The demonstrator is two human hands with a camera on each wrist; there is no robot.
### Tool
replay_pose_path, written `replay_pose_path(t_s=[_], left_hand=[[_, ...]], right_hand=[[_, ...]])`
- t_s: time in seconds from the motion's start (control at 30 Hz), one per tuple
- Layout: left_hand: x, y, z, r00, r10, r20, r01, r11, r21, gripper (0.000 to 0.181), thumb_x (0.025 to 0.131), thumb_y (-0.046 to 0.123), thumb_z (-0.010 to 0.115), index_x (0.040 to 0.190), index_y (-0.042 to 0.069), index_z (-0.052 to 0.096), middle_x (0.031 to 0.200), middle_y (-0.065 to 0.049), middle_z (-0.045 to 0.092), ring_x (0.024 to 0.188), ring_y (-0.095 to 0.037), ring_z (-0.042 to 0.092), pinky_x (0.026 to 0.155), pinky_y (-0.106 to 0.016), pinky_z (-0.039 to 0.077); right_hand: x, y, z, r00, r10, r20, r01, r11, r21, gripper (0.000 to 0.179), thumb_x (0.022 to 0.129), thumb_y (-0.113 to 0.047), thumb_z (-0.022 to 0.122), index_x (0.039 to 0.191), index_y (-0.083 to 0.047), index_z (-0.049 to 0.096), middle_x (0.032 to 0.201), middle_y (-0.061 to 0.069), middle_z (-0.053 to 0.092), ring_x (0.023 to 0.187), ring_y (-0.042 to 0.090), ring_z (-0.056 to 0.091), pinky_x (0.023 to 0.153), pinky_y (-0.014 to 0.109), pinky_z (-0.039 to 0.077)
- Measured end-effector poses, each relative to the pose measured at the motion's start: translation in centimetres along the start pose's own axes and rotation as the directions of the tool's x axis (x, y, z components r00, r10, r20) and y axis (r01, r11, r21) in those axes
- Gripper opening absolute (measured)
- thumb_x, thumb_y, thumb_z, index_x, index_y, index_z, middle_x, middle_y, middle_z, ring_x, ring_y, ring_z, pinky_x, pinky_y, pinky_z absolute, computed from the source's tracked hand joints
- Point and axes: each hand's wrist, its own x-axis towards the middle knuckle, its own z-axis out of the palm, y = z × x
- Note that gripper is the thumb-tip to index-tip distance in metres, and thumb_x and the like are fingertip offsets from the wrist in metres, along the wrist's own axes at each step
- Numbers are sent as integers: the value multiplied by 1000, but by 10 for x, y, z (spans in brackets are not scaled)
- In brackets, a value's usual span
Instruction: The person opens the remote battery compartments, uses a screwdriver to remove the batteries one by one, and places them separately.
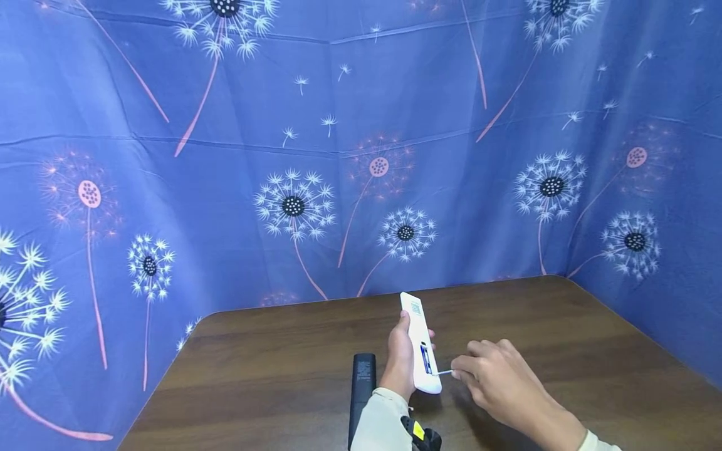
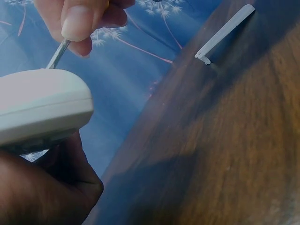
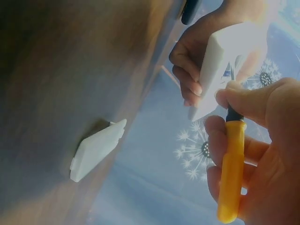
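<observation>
My left hand [image 1: 399, 357] grips a white remote control [image 1: 416, 319], its back turned up and tilted above the table. The battery compartment in its back is uncovered, with a blue battery [image 1: 425, 359] inside. Between the thumb and fingers of my right hand [image 1: 502, 379] is a screwdriver with a yellow handle [image 3: 231, 173] and a black collar. Its thin metal shaft [image 2: 58, 54] reaches to the lower end of the compartment. In the right wrist view a white battery cover [image 3: 98, 150] lies on the table; the head view does not show it.
A black remote control [image 1: 363, 382] lies on the brown wooden table [image 1: 254, 376], left of my left forearm. Blue cloth [image 1: 237, 238] with dandelion prints hangs behind the table and along its sides. A black strap with a yellow patch [image 1: 418, 431] is at my left wrist.
</observation>
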Motion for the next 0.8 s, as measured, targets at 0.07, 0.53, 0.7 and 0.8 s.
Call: replay_pose_path(t_s=[0.07,0.53,0.7,0.8], left_hand=[[0,0,-2,1000,1,-4,-1,1000,-5,74,102,61,33,151,5,37,112,-19,62,95,-32,58,75,-38,41],[0,8,-4,1000,-8,-12,8,1000,1,76,101,63,34,153,8,33,114,-18,62,94,-29,59,74,-35,42],[1,7,-3,1000,-6,0,6,1000,-7,75,102,61,34,154,8,31,112,-18,61,94,-30,58,74,-36,42],[0,4,-2,1000,8,14,-8,1000,-21,73,103,59,35,155,8,30,110,-18,60,91,-28,57,72,-35,42]], right_hand=[[1,-2,2,1000,12,-9,-12,1000,-15,12,75,-21,84,80,-26,75,69,-22,42,62,-5,37,60,29,38],[3,-6,4,993,12,-115,-19,998,-64,9,83,-28,69,78,-20,70,69,-12,47,59,7,45,57,30,35],[3,-8,4,994,22,-106,-29,997,-66,11,84,-29,68,77,-21,68,69,-11,48,59,8,47,58,31,36],[0,-9,4,994,30,-108,-37,997,-67,11,84,-28,67,76,-21,67,69,-10,48,59,9,48,58,32,36]])
